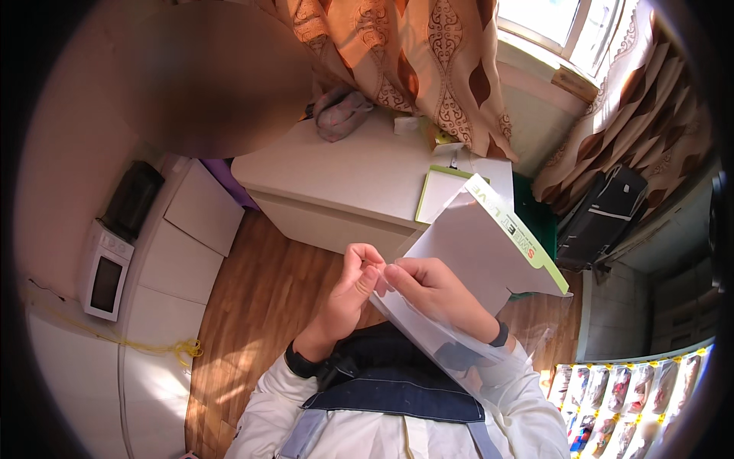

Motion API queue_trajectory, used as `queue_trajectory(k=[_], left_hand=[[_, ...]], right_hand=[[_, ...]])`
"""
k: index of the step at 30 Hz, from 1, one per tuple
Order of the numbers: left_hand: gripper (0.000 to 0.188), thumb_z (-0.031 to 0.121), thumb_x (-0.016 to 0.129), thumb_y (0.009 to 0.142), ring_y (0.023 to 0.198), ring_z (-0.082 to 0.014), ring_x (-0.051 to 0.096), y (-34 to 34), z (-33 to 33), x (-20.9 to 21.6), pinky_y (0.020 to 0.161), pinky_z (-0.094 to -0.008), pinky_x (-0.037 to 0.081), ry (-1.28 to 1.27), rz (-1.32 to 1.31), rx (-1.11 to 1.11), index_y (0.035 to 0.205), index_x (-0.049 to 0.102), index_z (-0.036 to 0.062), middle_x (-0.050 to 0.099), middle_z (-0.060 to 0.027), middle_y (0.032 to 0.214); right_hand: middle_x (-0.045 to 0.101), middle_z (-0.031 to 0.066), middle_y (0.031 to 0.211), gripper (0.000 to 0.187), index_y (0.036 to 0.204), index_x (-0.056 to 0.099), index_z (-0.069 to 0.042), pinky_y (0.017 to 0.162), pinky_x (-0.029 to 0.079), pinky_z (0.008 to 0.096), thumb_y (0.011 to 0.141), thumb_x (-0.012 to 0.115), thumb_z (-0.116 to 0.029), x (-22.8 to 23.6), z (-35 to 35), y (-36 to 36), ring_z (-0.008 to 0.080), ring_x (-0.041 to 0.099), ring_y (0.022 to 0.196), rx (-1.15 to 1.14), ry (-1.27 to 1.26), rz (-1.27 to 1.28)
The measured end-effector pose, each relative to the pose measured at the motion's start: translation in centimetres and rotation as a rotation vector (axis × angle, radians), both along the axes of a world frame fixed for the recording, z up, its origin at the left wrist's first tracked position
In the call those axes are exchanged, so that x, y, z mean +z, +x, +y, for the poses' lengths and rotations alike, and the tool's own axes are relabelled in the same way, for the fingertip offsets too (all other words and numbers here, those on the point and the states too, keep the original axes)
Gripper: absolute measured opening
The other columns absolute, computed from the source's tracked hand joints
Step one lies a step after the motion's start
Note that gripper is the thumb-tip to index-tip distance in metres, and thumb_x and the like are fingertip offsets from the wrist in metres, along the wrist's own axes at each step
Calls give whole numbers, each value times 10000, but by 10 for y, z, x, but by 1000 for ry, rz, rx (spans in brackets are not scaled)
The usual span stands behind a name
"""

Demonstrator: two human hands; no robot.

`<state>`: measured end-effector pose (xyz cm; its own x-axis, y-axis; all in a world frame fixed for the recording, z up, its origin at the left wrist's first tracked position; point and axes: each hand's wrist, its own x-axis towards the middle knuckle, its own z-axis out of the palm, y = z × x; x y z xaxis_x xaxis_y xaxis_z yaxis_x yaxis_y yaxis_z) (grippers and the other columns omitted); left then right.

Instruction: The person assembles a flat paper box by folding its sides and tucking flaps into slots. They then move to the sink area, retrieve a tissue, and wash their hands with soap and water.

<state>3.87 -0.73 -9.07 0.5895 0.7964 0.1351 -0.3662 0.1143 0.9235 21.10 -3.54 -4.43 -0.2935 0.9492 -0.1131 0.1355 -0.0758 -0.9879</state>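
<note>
In front of my chest is a clear plastic box [459, 252] with a pale inner face and a white-and-green printed strip along its upper right edge. It tilts, and its see-through film overlaps my right wrist and forearm. My left hand [352, 294] is closed in a pinch at the box's left corner, thumb against the bent fingers. Right beside it, my right hand [440, 289] pinches the same film edge between thumb and forefinger. The fingertips of both hands almost meet there. The exact fold between them is too small to make out.
Beyond the box stands a white table [321, 176] bearing a green-edged white tray [443, 191] and a grey bag [342, 115]. At left a microwave [107, 275] sits on white cabinets [168, 275] near a yellow cord [183, 350]. A black suitcase [600, 218] stands at right.
</note>
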Motion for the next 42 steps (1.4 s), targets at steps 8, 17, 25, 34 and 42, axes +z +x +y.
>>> queue_trajectory(k=[8, 17, 25, 34, 42], left_hand=[[231, 229, 469, 987, 1027, -117, 424, -4, 14, -9, 942, -269, 334, 32, 72, -22, 1098, 515, 32, 462, -34, 1076], [208, 266, 506, 976, 1064, -191, 409, -3, 40, -20, 987, -323, 294, 232, -239, -150, 865, 536, 93, 478, -36, 1024], [347, 399, 510, 945, 1361, -184, 204, -20, 47, -11, 1103, -372, 116, 299, -503, -135, 722, 576, 142, 384, -38, 1255], [543, 501, 429, 953, 1386, -222, 169, -16, 38, 7, 1130, -395, 125, 353, -696, -292, 591, 634, 152, 401, -34, 1230], [233, 374, 597, 796, 1186, -296, 303, -33, 35, 7, 1038, -443, 185, 685, -414, -293, 792, 661, 150, 468, -73, 1086]], right_hand=[[495, -19, 626, 346, 802, 564, 2, 543, 377, 240, 976, 511, -292, -15, -1, -2, 56, 448, 605, -125, -122, -88], [503, -34, 672, 322, 782, 564, -48, 529, 345, 234, 966, 520, -309, -101, -16, -3, 53, 431, 585, -453, -266, 45], [529, 9, 730, 88, 1024, 504, -93, 530, 361, 192, 997, 424, -118, -30, -28, -46, 53, 427, 566, -573, 159, 321], [419, -34, 642, 39, 992, 471, -88, 461, 299, 191, 988, 453, -122, -31, -42, -56, 53, 380, 517, -452, -73, 973], [429, 9, 608, 285, 976, 502, -82, 462, 306, 257, 892, 621, -326, -20, -44, -50, 119, 430, 506, -515, 172, 551]])
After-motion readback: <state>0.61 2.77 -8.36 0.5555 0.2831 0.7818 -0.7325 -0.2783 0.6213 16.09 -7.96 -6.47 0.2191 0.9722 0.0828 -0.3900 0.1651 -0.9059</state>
